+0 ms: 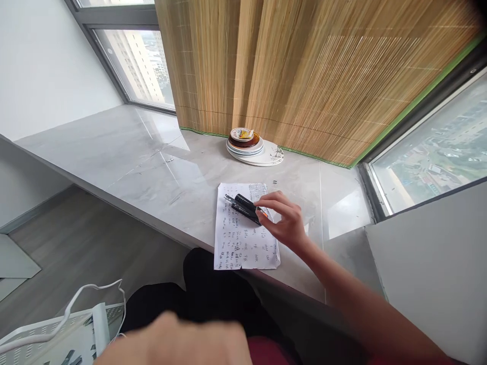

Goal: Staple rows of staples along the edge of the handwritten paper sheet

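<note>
A sheet of handwritten paper lies at the front edge of the grey stone ledge, slightly overhanging it. Across its upper half rest thick black markers, side by side, with a clear-ended pen poking out at their left. My right hand reaches in from the right, its thumb and index finger closed on the right end of a black marker. A small orange part shows by the thumb. My left hand is large and blurred at the bottom, close to the camera; its fingers cannot be made out.
Stacked plates stand behind the paper, with a yellow packet on top. A bamboo blind hangs behind them, between windows. A white perforated cart with a white cable sits lower left.
</note>
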Demonstrator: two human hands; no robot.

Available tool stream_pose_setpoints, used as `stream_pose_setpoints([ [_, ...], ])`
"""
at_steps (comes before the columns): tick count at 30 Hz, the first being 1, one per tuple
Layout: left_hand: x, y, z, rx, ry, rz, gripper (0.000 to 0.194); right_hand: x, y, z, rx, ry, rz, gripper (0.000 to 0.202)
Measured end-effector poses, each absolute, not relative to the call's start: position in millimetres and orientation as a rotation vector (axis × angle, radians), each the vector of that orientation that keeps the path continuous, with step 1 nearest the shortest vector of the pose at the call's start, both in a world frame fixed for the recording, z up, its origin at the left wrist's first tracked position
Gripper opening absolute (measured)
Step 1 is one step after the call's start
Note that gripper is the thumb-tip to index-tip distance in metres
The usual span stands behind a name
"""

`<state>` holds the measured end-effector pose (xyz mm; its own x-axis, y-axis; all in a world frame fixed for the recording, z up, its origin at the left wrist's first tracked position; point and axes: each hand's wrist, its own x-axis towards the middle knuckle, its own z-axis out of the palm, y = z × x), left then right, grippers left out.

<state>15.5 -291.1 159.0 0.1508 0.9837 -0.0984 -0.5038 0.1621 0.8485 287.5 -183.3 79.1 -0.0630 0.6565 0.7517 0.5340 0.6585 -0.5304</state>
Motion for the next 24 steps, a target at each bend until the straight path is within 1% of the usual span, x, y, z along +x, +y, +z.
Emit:
stream_pose_setpoints([
  [2,35.9,-256.4,154.6,0.782,0.784,1.210,0.017,282.6,-188.4,75.1,-0.940,-1.693,0.213,0.030],
  [6,69.2,-214.7,123.8,0.729,0.775,1.123,0.016,270.3,-198.3,71.8,-0.827,-1.666,0.355,0.040],
  [9,75.1,-210.5,105.2,0.718,0.795,1.096,0.016,264.4,-201.7,72.3,-0.732,-1.628,0.385,0.045],
  [14,72.4,-214.3,99.2,0.825,0.793,1.019,0.020,260.1,-202.2,76.0,-0.704,-1.639,0.359,0.045],
  [17,73.0,-213.8,97.6,0.937,0.859,1.000,0.030,257.7,-202.5,77.3,-0.765,-1.698,0.304,0.042],
  [20,73.3,-213.0,94.4,1.017,0.932,1.004,0.039,256.9,-203.3,74.8,-0.764,-1.723,0.263,0.043],
  [24,70.0,-210.0,88.1,1.084,1.024,1.064,0.034,263.6,-200.8,69.1,-0.751,-1.779,0.289,0.050],
])
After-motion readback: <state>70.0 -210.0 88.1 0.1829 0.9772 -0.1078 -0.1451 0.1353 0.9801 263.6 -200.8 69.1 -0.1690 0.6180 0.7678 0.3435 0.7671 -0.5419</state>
